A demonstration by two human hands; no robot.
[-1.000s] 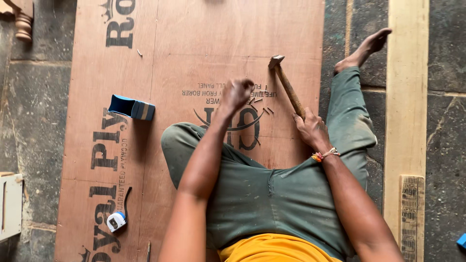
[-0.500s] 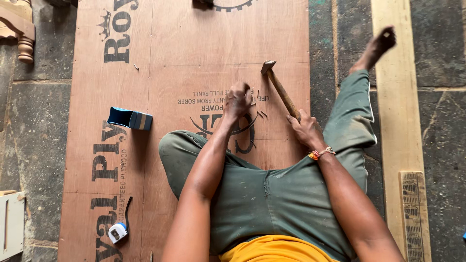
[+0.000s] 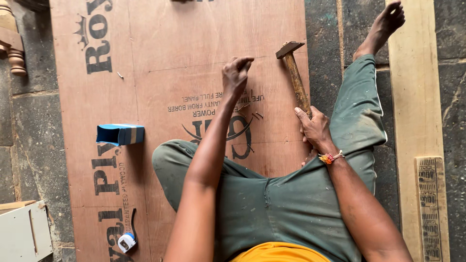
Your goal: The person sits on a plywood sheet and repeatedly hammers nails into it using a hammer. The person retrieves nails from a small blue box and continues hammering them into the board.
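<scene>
A small blue box [image 3: 120,134] lies open on the printed plywood sheet [image 3: 160,43].

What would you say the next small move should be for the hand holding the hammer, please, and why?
Probably a light tap of the wooden-handled hammer toward the spot the left hand pinches on the brown plywood sheet. The right hand grips the handle with the head raised beside those fingers; the nail itself is too small to confirm, so start gently.

Single head camera, steeply downward, close over plywood sheet [image 3: 194,63]
</scene>
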